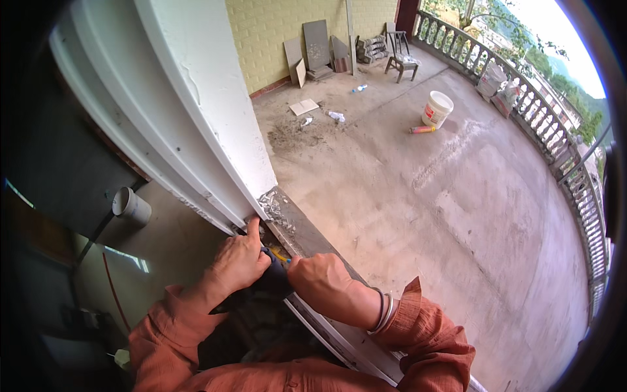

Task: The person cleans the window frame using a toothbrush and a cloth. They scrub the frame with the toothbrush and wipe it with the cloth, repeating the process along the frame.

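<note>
At the foot of the white door frame [189, 98], my left hand [238, 261] stretches its index finger into the corner where the upright meets the sill [307, 242]. Its other fingers are bent and partly hidden; I see no object held in it. My right hand [326, 282] is closed just to the right, over the sill track. From its thumb side shows a slim yellow-and-blue tool [279, 254], angled toward the corner; the rest of it is hidden. White crumbs and flakes [277, 209] lie on the sill beside the frame.
On the concrete floor outside stand a white bucket [437, 110] and a reddish tube [422, 130]. Farther back are a small chair [401, 57], leaning tiles [317, 46] and a balustrade [516, 85]. Inside, at left, is another bucket [132, 206].
</note>
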`<action>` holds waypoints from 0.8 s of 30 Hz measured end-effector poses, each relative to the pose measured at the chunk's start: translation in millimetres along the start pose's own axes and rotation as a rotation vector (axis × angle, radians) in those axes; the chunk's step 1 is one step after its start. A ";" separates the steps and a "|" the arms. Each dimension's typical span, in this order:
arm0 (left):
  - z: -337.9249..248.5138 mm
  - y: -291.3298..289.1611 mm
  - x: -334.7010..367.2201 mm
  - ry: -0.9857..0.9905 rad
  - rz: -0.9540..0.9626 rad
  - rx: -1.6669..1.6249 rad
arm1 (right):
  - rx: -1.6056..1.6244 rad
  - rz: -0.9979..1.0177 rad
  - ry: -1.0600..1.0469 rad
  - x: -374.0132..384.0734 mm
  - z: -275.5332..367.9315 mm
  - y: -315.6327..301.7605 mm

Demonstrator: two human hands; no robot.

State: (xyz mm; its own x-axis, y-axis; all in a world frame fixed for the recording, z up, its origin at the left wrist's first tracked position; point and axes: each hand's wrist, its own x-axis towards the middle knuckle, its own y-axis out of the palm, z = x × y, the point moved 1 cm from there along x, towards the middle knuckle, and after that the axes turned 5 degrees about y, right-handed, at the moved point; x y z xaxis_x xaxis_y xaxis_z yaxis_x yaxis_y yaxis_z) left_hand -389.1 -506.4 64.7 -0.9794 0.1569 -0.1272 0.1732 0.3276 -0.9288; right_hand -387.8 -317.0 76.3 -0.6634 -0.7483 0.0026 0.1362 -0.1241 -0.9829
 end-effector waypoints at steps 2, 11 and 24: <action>2.9 -1.1 0.4 -0.013 0.002 0.032 | -0.016 0.010 -0.022 3.3 2.2 -7.8; 11.6 17.4 11.4 -0.013 -0.095 -0.078 | -0.003 -0.036 0.079 38.1 -1.2 22.6; -84.2 33.6 -24.4 0.161 -0.290 -0.194 | 0.005 -0.157 0.321 -19.8 -88.0 -32.0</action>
State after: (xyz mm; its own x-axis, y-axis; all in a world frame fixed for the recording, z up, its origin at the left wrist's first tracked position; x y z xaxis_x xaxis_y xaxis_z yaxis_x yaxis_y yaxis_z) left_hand -350.7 -420.7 65.8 -0.9643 0.1717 0.2015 -0.0767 0.5474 -0.8333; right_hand -443.8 -240.9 91.5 -0.8740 -0.4766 0.0950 0.0169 -0.2252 -0.9742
